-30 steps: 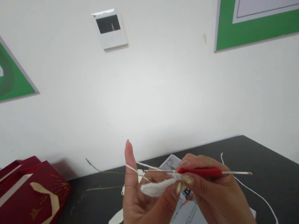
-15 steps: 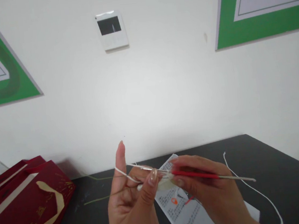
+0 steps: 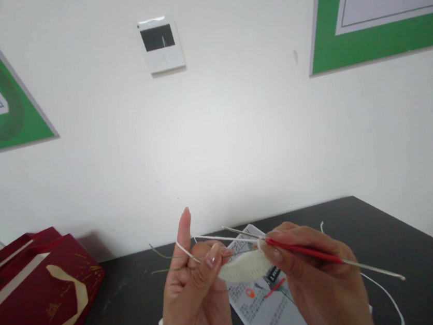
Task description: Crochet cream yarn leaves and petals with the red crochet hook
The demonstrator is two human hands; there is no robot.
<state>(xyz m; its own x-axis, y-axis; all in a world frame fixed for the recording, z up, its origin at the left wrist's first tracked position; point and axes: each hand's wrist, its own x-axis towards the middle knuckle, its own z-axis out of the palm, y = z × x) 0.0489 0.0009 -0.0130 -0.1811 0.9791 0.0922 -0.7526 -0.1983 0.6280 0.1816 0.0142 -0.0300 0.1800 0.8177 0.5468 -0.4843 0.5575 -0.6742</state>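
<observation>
Between my hands stretches a small cream crocheted piece (image 3: 246, 267). My left hand (image 3: 195, 285) pinches its left end between thumb and fingers, with the index finger raised and white yarn (image 3: 225, 238) looped round it. My right hand (image 3: 315, 271) grips a crochet hook (image 3: 304, 250) by its red handle, and its fingertips also touch the right end of the piece. The hook's thin metal tip points up to the left, above the piece; the other metal end sticks out to the right. Thin olive-green strands (image 3: 162, 254) poke out left of my left hand.
A printed sheet (image 3: 256, 304) lies on the black table (image 3: 398, 246) under my hands. Dark red gift bags (image 3: 33, 308) with a cream ribbon stand at the left. Loose white yarn trails at the right. Behind is a white wall with a panel (image 3: 162, 44) and green-bordered posters.
My right hand has moved right and the hook has tilted, its tip now clear above the piece. More of the crocheted piece shows between my hands. My left index finger has shifted slightly right.
</observation>
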